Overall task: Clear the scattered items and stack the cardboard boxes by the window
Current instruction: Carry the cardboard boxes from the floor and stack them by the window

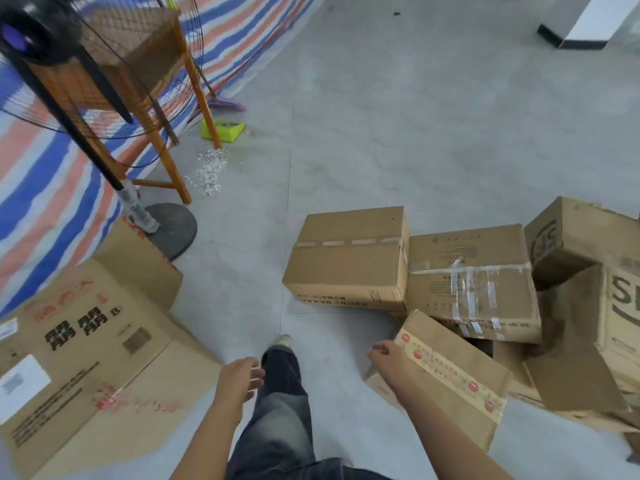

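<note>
Cardboard is heaped on the grey floor (398,116) at my right. From my remote seat I see the right hand (389,356) on the upper corner of a tilted box with red-dotted tape (453,382), fingers curled over its edge. The left hand (240,379) hangs loose and holds nothing, just beside the trouser leg (282,403). Behind the tilted box a sealed box (349,258) touches a tape-wrapped box (474,282). A large printed box (86,362) lies at my left, near the fan base (173,230).
</note>
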`<control>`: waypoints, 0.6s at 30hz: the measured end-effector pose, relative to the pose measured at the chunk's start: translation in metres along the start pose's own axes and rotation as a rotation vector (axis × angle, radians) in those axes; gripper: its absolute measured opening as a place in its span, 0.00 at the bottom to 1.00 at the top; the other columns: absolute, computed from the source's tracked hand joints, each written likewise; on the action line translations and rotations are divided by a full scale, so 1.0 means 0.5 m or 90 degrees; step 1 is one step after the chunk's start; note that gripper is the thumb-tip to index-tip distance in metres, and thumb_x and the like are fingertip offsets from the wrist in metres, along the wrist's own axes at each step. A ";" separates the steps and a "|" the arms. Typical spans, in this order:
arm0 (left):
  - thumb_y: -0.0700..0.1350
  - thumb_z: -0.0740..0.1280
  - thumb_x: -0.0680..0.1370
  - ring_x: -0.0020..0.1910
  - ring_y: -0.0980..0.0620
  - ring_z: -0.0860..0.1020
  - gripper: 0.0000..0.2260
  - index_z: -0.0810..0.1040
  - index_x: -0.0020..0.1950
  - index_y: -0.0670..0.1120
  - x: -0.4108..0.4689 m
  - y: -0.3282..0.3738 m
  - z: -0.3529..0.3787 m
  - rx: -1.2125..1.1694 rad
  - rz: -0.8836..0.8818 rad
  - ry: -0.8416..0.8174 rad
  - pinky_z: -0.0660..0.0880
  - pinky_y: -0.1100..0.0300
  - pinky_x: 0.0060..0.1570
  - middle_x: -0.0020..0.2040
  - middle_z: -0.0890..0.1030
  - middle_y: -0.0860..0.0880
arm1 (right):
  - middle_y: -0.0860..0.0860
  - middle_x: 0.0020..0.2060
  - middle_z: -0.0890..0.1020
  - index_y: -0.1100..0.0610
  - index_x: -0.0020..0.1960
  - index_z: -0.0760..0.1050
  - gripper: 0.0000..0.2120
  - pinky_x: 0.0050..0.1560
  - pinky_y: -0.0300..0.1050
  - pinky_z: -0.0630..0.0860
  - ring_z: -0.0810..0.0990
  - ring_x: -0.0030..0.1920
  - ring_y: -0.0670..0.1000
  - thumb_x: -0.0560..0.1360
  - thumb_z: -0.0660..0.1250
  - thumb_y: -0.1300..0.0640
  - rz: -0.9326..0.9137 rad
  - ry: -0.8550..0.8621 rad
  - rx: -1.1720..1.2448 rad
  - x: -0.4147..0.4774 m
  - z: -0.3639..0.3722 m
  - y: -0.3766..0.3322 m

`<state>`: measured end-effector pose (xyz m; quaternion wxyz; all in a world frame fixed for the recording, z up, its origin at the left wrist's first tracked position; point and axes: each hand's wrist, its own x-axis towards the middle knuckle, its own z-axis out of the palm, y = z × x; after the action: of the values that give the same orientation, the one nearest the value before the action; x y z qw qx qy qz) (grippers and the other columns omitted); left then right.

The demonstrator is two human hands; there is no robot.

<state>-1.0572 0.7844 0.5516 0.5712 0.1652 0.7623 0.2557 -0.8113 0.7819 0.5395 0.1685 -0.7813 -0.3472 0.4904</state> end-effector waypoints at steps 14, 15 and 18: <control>0.39 0.61 0.78 0.35 0.49 0.75 0.04 0.74 0.48 0.41 0.409 0.420 0.141 0.138 0.001 -0.106 0.68 0.59 0.37 0.39 0.78 0.44 | 0.53 0.50 0.75 0.62 0.61 0.73 0.14 0.53 0.42 0.68 0.72 0.51 0.51 0.77 0.63 0.60 0.164 0.106 0.061 0.304 -0.021 -0.228; 0.39 0.61 0.78 0.35 0.49 0.75 0.04 0.74 0.48 0.41 0.429 0.425 0.152 0.148 -0.007 -0.107 0.68 0.59 0.37 0.39 0.78 0.44 | 0.52 0.49 0.75 0.62 0.61 0.73 0.14 0.55 0.43 0.69 0.73 0.53 0.53 0.76 0.63 0.59 0.176 0.108 0.056 0.320 -0.028 -0.234; 0.40 0.60 0.78 0.35 0.49 0.75 0.04 0.74 0.47 0.41 0.477 0.428 0.190 0.176 -0.031 -0.123 0.67 0.59 0.37 0.41 0.78 0.43 | 0.54 0.54 0.78 0.61 0.61 0.74 0.15 0.60 0.50 0.71 0.76 0.56 0.56 0.75 0.64 0.58 0.202 0.110 0.033 0.377 -0.049 -0.242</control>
<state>-1.0450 1.1077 0.4674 0.6197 0.2478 0.7354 0.1174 -0.7830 1.0024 0.5013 0.1380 -0.8608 -0.1913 0.4509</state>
